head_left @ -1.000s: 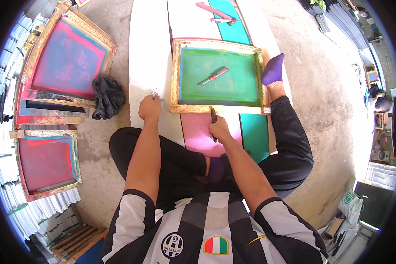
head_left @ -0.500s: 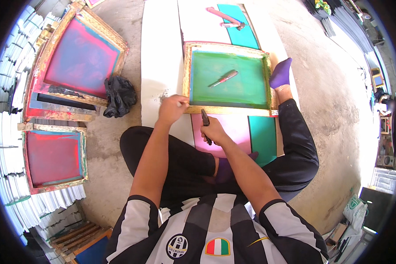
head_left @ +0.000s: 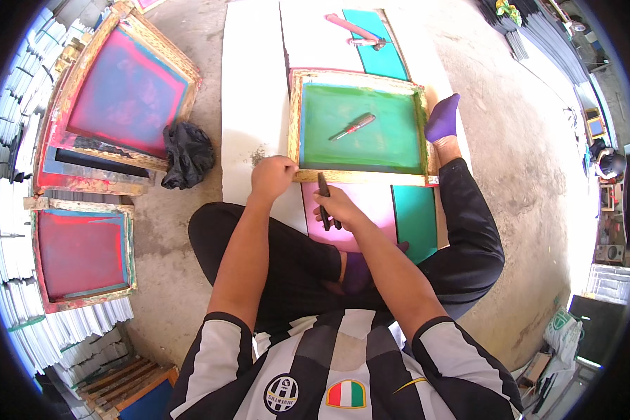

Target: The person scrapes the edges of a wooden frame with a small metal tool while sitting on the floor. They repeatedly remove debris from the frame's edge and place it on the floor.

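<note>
Right hand (head_left: 334, 205) gripping dark pliers (head_left: 323, 186) below a green-meshed frame (head_left: 360, 176)

The right hand is closed around the pliers, thumb and fingers wrapped over them, their upper end close to the frame's near rail and two dark legs showing below the grip. The left hand (head_left: 271, 177) is curled in, fingertips drawn together at the frame's near left corner; whether it pinches anything small is hidden.

The wooden frame lies flat in front of the person, across white boards (head_left: 248, 84) with pink and teal panels (head_left: 414, 217). Its four rails form a shallow tray, and inside, on the green mesh, a screwdriver (head_left: 352, 127) rests at a slant, well clear of the rails. Beyond the far rail lies a tool with a reddish handle (head_left: 350, 26).

To the left, a crumpled black plastic bag (head_left: 187, 157) sits against a larger frame with pink-and-blue mesh (head_left: 129, 87); its contents cannot be seen. Nearer is a smaller red-meshed frame (head_left: 84, 252), next to stacked white sheets (head_left: 10, 280). At lower right stands a white sack (head_left: 562, 332) with a green mark, its contents hidden too.
</note>
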`<state>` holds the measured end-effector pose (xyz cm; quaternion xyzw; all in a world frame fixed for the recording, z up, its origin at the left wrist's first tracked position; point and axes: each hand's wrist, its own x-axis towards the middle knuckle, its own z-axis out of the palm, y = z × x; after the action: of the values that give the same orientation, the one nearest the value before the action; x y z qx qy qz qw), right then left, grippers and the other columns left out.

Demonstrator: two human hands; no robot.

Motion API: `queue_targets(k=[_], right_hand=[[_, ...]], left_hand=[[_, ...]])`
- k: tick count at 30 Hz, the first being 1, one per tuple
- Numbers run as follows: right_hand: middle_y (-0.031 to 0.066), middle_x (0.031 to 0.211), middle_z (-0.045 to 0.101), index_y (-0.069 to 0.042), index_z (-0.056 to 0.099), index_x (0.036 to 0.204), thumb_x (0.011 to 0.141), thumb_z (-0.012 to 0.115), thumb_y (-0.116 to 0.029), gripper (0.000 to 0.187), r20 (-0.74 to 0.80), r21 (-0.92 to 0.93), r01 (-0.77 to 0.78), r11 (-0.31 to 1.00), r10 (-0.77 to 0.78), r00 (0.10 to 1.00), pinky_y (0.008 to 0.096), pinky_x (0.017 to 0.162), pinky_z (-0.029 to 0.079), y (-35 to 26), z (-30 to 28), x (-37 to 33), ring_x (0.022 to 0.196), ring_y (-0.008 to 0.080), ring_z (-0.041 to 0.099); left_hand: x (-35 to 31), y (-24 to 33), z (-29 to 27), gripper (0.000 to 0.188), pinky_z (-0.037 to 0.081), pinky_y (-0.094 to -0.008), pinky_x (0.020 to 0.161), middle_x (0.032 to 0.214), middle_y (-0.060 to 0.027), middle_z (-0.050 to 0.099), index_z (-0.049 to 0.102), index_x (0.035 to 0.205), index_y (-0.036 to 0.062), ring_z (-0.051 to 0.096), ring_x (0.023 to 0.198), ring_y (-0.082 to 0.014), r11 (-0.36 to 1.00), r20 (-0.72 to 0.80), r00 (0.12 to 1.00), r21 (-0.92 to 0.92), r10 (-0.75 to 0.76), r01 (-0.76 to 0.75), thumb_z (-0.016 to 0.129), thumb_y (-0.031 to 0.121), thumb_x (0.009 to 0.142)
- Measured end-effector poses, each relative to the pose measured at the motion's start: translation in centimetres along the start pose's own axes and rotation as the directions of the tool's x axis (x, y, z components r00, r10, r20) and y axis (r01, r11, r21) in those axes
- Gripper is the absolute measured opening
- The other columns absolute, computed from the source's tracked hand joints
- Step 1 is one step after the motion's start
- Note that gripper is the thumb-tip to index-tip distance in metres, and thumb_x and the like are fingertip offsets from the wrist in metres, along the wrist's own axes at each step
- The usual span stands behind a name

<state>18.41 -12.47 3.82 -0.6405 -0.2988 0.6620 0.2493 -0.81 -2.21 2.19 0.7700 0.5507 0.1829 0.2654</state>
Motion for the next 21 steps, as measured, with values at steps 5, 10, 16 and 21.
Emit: queue_targets(k=[5,10,16,21], right_hand=[[0.0137,0.071,0.062,0.007,0.063,0.102,0.093,0.06,-0.019,0.028,-0.192,-0.061,-0.003,0.998,-0.009,0.981,0.0413,0.051,0.051,4.1,-4.1,2.2,0.058,0.0254,0.065],[0.0195,0.07,0.065,0.012,0.065,0.088,0.086,0.057,-0.014,0.027,-0.299,-0.153,-0.102,0.983,0.052,0.953,0.045,0.048,0.049,5.4,-5.6,3.3,0.056,0.0297,0.065],[0.0215,0.07,0.066,0.013,0.065,0.087,0.084,0.055,-0.012,0.027,-0.331,-0.219,-0.167,0.961,0.088,0.94,0.0473,0.051,0.052,5.0,-5.9,3.7,0.06,0.0331,0.069],[0.0219,0.069,0.066,0.015,0.065,0.089,0.085,0.055,-0.011,0.028,-0.369,-0.268,-0.177,0.947,0.069,0.927,0.0486,0.049,0.054,4.8,-6.0,4.1,0.061,0.0348,0.072]], left_hand=[[1.2,-1.4,-1.0,0.021,0.058,-0.0449,0.081,0.099,-0.0133,0.078,0.083,0.098,0.0144,0.074,0.093,-0.0358,0.886,-0.116,0.884,0.055,-0.453,0.461,0.075,0.03,0.086],[1.7,-2.3,-0.5,0.024,0.058,-0.046,0.086,0.103,-0.0144,0.078,0.083,0.102,0.0152,0.074,0.097,-0.0359,0.818,-0.1,0.82,0.077,-0.563,0.57,0.074,0.033,0.089],[1.9,-2.0,-0.1,0.026,0.058,-0.046,0.086,0.102,-0.0157,0.078,0.083,0.103,0.0142,0.075,0.096,-0.0368,0.816,-0.068,0.816,0.023,-0.574,0.577,0.076,0.033,0.087],[2.1,-1.5,-0.2,0.025,0.059,-0.0461,0.086,0.101,-0.016,0.078,0.083,0.102,0.0145,0.075,0.095,-0.0368,0.823,-0.056,0.822,-0.02,-0.567,0.567,0.076,0.033,0.087]])
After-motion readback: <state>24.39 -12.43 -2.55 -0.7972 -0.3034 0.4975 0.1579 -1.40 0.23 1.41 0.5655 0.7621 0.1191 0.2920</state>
